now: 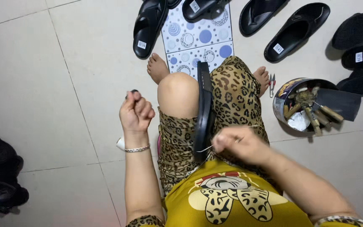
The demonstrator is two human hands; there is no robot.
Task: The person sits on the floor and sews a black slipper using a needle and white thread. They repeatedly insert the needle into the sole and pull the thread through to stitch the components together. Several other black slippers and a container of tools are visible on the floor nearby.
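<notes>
Between the person's knees, a black sandal (203, 113) stands on edge, clamped by the legs, its long axis running straight away from the body toward the feet. Its sole looks like smooth, matte rubber, thin in profile. The right hand (237, 144) sits just beside the near end of the sandal, fingers pinched together on a thin metal needle (204, 148) whose tip points toward the sole's edge; a fine thread seems to run from it, though it is too faint to follow. The left hand (136, 112) is raised farther off, out to the left of the bare knee, curled into a loose fist around a small dark thing that cannot be made out. So the right hand is the nearer one, touching or nearly touching the sandal's rear edge, while the left hangs apart.

Beyond the feet lies a tile (198, 40) patterned with blue and grey circles, and around it several more black sandals (295, 31) rest flat on the pale, glossy floor (43, 84), some with small white tags. To the right stands a round metal tin (283, 101) filled with wooden-handled tools, with small red-handled snips (272, 84) just beside it. Dark shoes (360, 46) lie at the far right.
</notes>
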